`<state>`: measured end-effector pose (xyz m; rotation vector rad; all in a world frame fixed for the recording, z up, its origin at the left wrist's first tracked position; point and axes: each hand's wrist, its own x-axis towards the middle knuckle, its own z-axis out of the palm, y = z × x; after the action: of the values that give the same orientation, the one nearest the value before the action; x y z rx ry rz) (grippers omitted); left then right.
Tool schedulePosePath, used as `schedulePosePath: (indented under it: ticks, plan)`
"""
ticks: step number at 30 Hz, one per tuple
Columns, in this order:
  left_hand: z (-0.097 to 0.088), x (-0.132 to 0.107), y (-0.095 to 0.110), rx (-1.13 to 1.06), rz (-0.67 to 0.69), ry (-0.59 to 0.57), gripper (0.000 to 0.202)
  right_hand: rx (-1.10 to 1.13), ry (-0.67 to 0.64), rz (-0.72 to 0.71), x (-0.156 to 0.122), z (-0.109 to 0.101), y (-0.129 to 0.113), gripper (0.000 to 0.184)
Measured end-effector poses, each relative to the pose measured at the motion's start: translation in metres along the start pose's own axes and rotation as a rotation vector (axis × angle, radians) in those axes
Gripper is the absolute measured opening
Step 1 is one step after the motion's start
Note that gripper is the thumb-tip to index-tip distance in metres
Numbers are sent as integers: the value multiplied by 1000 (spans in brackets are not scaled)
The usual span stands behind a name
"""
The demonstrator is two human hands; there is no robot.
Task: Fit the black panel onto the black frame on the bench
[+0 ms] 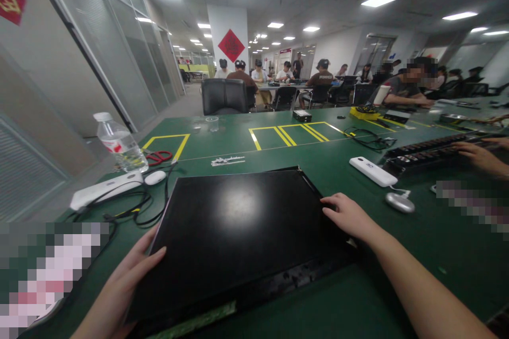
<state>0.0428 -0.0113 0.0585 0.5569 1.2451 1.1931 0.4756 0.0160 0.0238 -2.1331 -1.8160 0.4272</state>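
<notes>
A black flat screen panel [238, 228] lies tilted in front of me, with a green circuit board strip [194, 323] along its near edge. A black frame [334, 259] shows from under its right and near sides. My left hand [137, 262] grips the panel's left edge, thumb on top and fingers partly hidden beneath. At the right edge, my right hand [348, 214] is closed with its fingertips on the rim. Whether those fingertips also touch the frame cannot be made out.
On the green table [191, 153] at left are a water bottle [119, 140], red scissors [159, 158], a white mouse [155, 177] and black cables [139, 206]. A white device [373, 171] lies at right. Another person's hand [483, 159] touches a black slotted unit [425, 151].
</notes>
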Motion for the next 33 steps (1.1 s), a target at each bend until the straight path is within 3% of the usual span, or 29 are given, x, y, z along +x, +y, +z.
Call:
schedulePosePath:
  ticks: [8, 15, 21, 28, 33]
  plan:
    - [-1, 2, -1, 19, 6, 6, 105, -14, 3, 11, -1, 4, -2, 44]
    - [1, -2, 0, 32, 26, -17, 103, 163, 36, 85, 2, 3, 3, 34]
    - [1, -6, 1, 22, 21, -30, 102, 280, -33, 117, 5, 2, 8, 41]
    - [-11, 8, -7, 26, 18, -40, 102, 287, -29, 142, 7, 1, 6, 45]
    - [-7, 4, -5, 15, 17, -52, 96, 305, -28, 167, 6, -1, 1, 46]
